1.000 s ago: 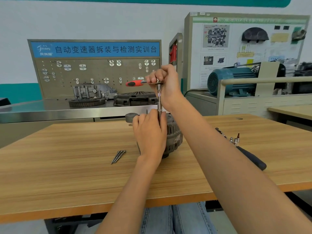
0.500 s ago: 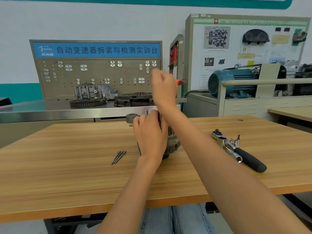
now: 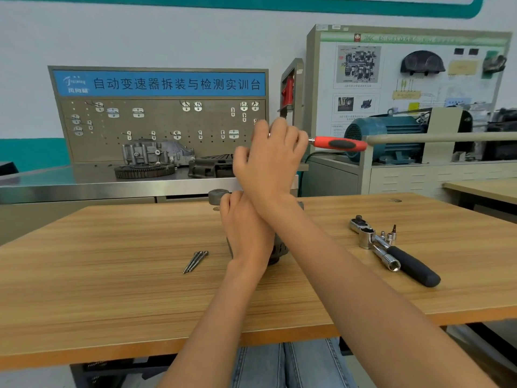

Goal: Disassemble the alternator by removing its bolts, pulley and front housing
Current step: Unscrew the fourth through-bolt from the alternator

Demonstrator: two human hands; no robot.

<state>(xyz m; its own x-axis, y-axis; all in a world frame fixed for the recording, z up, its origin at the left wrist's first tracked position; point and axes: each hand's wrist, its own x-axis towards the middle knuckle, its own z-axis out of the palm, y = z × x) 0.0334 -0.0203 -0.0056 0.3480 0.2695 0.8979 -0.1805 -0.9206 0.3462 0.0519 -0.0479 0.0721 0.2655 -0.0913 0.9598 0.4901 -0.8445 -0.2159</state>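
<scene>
**Inspector A:** Where is the alternator (image 3: pixel 279 249) located?

**Inspector B:** At frame centre, on the wooden table (image 3: pixel 112 275); it is largely hidden behind the left hand (image 3: pixel 246 231), whose fingers are curled over its top.

**Inspector A:** And the right hand (image 3: pixel 272 161)?

**Inspector B:** It is raised above the left, fingers closed around the head of a red-handled ratchet (image 3: pixel 340 143), whose handle is pointed toward the right of the frame.

**Inspector A:** Loose parts?

**Inspector B:** Long bolts (image 3: pixel 195 261) are laid together just left of the alternator. A black-handled ratchet (image 3: pixel 397 257) with sockets is noted at right.
</scene>
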